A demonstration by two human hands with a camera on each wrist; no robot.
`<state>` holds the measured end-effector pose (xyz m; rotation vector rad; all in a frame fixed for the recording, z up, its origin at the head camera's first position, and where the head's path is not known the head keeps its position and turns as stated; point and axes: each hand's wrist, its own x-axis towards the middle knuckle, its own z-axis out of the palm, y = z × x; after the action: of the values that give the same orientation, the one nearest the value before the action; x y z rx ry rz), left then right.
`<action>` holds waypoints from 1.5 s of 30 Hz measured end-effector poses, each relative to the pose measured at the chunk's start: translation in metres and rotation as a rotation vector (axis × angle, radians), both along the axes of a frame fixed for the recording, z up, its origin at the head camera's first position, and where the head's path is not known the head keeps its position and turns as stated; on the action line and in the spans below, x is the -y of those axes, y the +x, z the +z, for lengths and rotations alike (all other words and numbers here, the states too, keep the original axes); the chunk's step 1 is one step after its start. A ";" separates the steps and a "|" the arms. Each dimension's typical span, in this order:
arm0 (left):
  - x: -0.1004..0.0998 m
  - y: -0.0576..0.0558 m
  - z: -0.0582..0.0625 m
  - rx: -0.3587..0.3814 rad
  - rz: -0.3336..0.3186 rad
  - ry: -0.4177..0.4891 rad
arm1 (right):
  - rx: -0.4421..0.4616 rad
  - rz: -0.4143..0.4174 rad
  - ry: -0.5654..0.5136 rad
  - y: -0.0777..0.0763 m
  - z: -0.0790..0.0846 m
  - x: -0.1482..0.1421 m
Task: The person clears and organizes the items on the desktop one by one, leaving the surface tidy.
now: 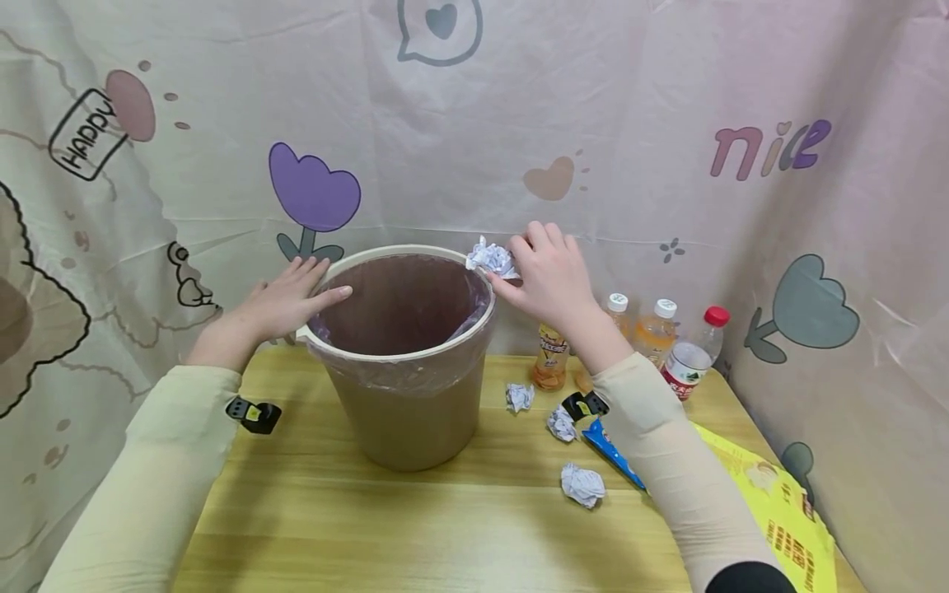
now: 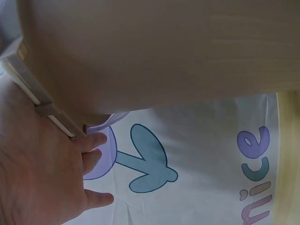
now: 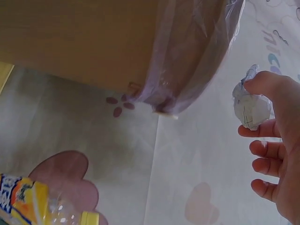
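Note:
A brown trash bin (image 1: 415, 412), lined with a clear plastic bag (image 1: 393, 372), stands on the wooden table. My left hand (image 1: 285, 305) rests on the left side of its rim, fingers straight; the left wrist view shows the same hand (image 2: 42, 164) against the rim's outer edge. Between thumb and fingertips my right hand (image 1: 552, 276) pinches a crumpled paper ball (image 1: 491, 257) at the right side of the rim. In the right wrist view the paper ball (image 3: 252, 108) is held beside the bagged bin, with the other fingers loosely bent.
More crumpled paper balls lie right of the bin, one (image 1: 582, 485) nearest the front. Beside them is a blue wrapper (image 1: 614, 453). Several bottles, one with a red cap (image 1: 716, 317), stand at the back right. A yellow bag (image 1: 786, 511) covers the right edge. A printed curtain (image 1: 460, 123) hangs behind.

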<state>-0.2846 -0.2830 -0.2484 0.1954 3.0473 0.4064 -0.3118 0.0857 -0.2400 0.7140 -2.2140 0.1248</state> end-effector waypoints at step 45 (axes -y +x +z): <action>-0.001 -0.001 -0.003 -0.019 0.021 0.035 | 0.223 0.011 0.398 -0.048 0.036 0.107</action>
<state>-0.2854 -0.2824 -0.2510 0.1710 3.0654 0.4620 -0.3597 -0.0209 -0.2043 0.9663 -2.4789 -0.2499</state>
